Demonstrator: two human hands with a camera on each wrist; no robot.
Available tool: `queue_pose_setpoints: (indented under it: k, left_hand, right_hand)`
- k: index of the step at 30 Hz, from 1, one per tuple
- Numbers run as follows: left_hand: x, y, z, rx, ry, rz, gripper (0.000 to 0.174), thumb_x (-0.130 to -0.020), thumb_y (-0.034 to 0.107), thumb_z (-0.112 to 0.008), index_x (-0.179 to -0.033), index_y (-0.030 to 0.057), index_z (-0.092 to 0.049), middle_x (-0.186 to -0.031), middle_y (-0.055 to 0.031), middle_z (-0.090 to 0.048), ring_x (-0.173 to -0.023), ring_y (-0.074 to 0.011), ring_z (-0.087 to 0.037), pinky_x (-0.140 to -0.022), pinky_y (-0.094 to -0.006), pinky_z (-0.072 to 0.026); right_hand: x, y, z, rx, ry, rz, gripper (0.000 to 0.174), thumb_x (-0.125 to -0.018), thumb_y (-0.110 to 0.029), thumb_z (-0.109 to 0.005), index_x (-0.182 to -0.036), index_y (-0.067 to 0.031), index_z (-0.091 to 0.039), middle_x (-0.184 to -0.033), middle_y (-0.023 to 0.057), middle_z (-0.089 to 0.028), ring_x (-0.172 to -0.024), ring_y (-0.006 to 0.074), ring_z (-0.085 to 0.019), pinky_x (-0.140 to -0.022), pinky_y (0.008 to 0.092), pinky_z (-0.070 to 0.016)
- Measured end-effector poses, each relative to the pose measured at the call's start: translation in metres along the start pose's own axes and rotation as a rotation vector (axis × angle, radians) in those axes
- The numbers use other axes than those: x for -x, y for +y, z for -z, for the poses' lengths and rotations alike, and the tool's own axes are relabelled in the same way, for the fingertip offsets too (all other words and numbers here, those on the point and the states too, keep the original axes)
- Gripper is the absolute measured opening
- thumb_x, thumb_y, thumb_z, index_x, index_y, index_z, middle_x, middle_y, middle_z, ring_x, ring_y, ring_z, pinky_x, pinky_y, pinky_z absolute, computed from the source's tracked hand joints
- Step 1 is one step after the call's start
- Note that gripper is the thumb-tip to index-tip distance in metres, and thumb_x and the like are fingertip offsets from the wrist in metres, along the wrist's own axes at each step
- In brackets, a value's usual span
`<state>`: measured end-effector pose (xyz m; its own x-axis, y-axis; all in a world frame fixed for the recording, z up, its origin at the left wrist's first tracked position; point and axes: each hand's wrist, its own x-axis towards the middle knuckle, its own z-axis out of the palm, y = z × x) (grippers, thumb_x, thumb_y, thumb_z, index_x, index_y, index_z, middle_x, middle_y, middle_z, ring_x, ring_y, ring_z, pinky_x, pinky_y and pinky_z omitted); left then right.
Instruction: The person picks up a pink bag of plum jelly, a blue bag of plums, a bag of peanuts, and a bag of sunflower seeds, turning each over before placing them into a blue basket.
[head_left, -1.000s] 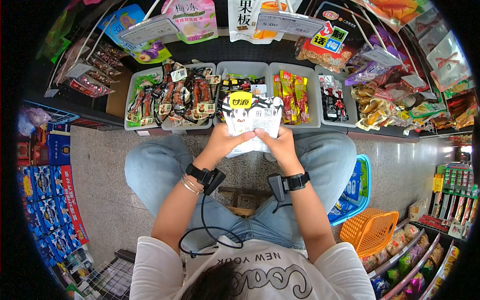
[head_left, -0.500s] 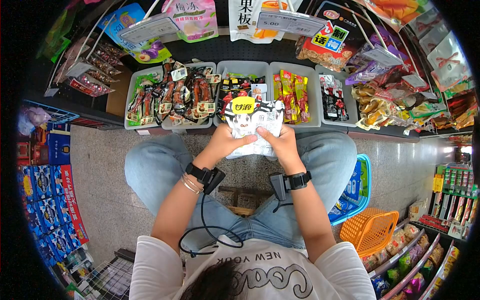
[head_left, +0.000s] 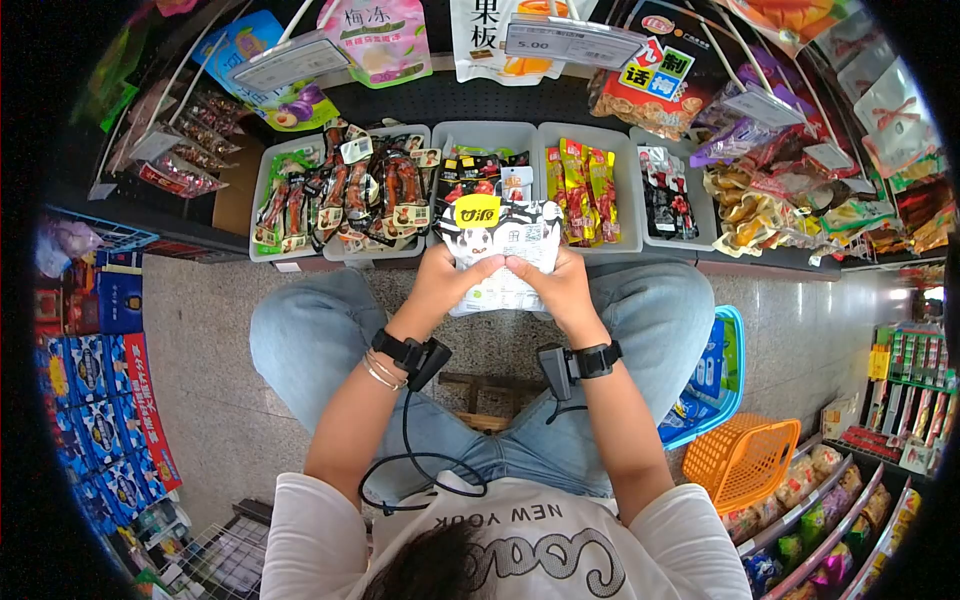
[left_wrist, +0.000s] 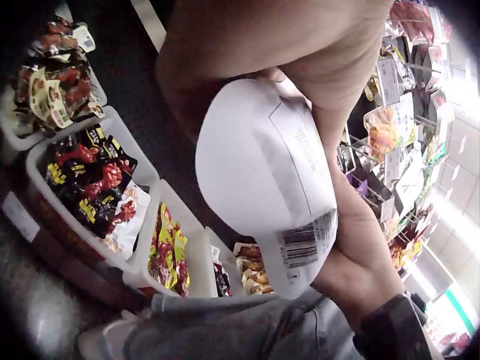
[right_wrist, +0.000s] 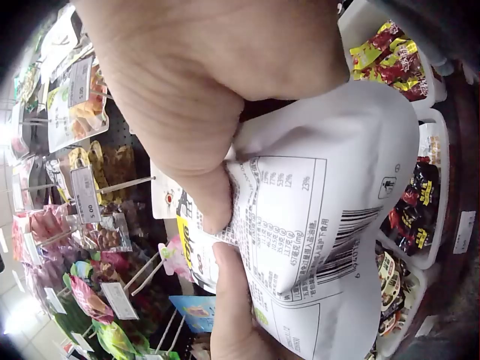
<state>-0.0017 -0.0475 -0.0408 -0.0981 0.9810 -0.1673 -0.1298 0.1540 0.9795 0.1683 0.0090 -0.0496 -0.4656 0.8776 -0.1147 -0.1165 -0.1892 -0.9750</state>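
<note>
Both hands hold a white snack bag (head_left: 500,238) with a yellow label and black cow-like patches, above the person's lap and in front of the bins. The left hand (head_left: 446,283) grips its left side and the right hand (head_left: 565,287) its right side. Both thumbs lie on the printed face, tips close together, while the other fingers are hidden behind the bag. A nutrition table and barcode show on the bag (right_wrist: 330,187) in the right wrist view. Its rounded white end (left_wrist: 247,165) bulges towards the left wrist camera.
Behind the bag stand plastic bins of sausage-like packs (head_left: 375,190), yellow-red packets (head_left: 588,190) and black packets (head_left: 668,195). Hanging bags and price tags (head_left: 570,42) are above. A blue basket (head_left: 735,370) and an orange basket (head_left: 740,460) stand at the right.
The bag's top edge has tipped and come lower, towards the person. The right thumb shifted over the face and is back beside the left thumb. Both hands keep their grip.
</note>
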Motion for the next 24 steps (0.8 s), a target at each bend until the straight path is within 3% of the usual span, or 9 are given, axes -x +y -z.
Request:
queue_pose_setpoints:
  k: [10, 24]
  left_hand:
    - [-0.0008, -0.0052, 0.0035, 0.032, 0.061, 0.014, 0.020, -0.082, 0.013, -0.070, -0.096, 0.0009, -0.064, -0.084, -0.0011, -0.064, -0.067, -0.0053, -0.055, -0.058, -0.0204, -0.0436]
    - [-0.0019, 0.0006, 0.0035, 0.109, 0.014, 0.100, 0.028, -0.082, 0.013, -0.069, -0.105, 0.0012, -0.060, -0.092, -0.0012, -0.064, -0.076, -0.0066, -0.056, -0.066, -0.0213, -0.0444]
  right_hand:
    - [-0.0004, 0.0019, -0.0008, 0.014, -0.020, -0.026, 0.022, -0.080, -0.009, -0.071, -0.098, 0.0019, -0.067, -0.091, 0.0065, -0.069, -0.079, 0.0088, -0.062, -0.069, 0.0250, -0.0507]
    - [-0.0008, 0.0088, 0.0036, -0.033, 0.044, -0.033, 0.024, -0.087, -0.020, -0.066, -0.098, 0.0022, -0.065, -0.089, 0.0036, -0.067, -0.078, 0.0063, -0.058, -0.069, 0.0220, -0.0472]
